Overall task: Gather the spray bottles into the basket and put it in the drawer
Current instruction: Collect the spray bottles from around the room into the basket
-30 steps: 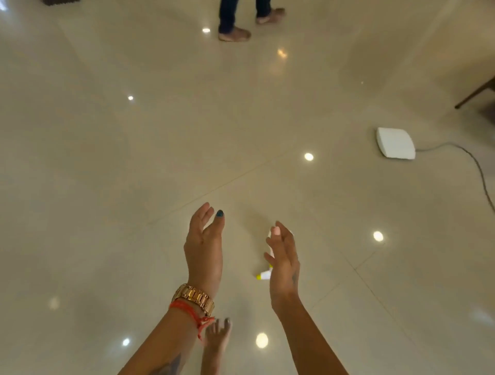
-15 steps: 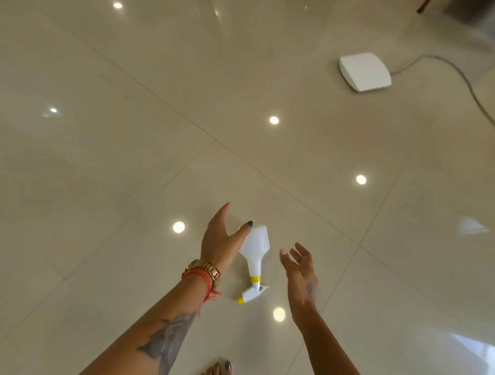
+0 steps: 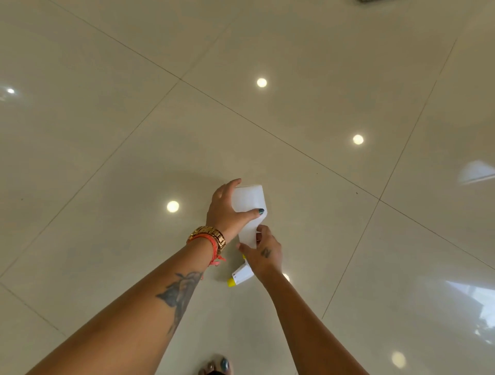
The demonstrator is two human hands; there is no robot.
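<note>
A white spray bottle (image 3: 247,199) with a yellow collar and yellow nozzle tip lies on its side on the glossy tiled floor, nozzle toward me. My left hand (image 3: 227,211) wraps over the bottle's wide body, thumb across its top. My right hand (image 3: 261,253) closes around the narrow neck just above the trigger head (image 3: 239,275). No basket or drawer is in view.
Cream floor tiles (image 3: 294,80) with thin grout lines stretch in every direction, mirroring ceiling lights. My bare toes (image 3: 217,365) show at the bottom edge. A dark object (image 3: 368,1) peeks in at the top right edge.
Both hands have dropped from hovering apart onto the bottle and closed on it. My view has tilted further down, so the white box and cable have left the frame.
</note>
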